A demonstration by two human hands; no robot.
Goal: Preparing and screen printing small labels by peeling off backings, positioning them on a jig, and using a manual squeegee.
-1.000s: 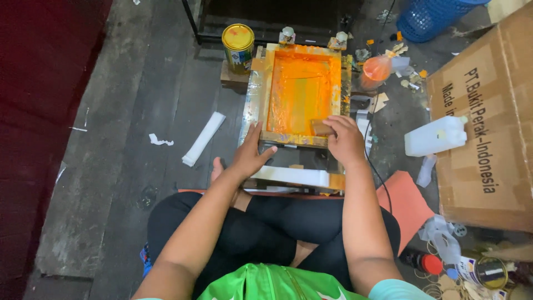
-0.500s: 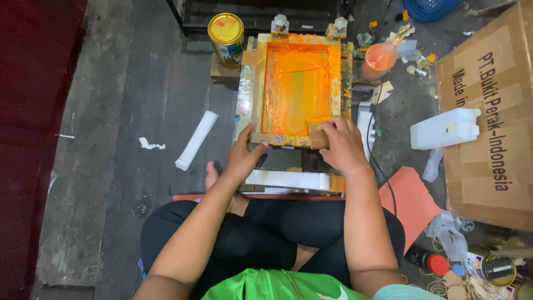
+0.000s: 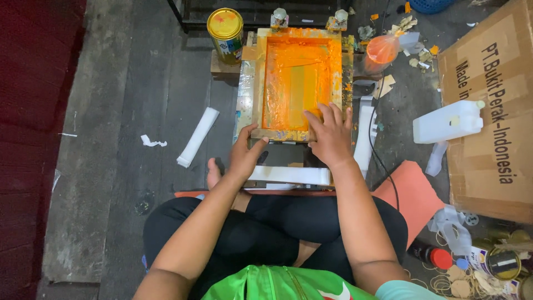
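Orange-inked screen frame [image 3: 297, 83]: left hand [image 3: 246, 157] grips its near edge; right hand [image 3: 331, 136] lies flat, hiding that corner.

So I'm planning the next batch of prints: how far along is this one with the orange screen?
Ink already coats the mesh of the screen frame, which is down on the base. In hand: the left hand holds the frame's near edge, and the right hand rests on its near right corner over a tool I can't make out. Left: lifting the frame; no printed result shows. A white strip lies beneath.
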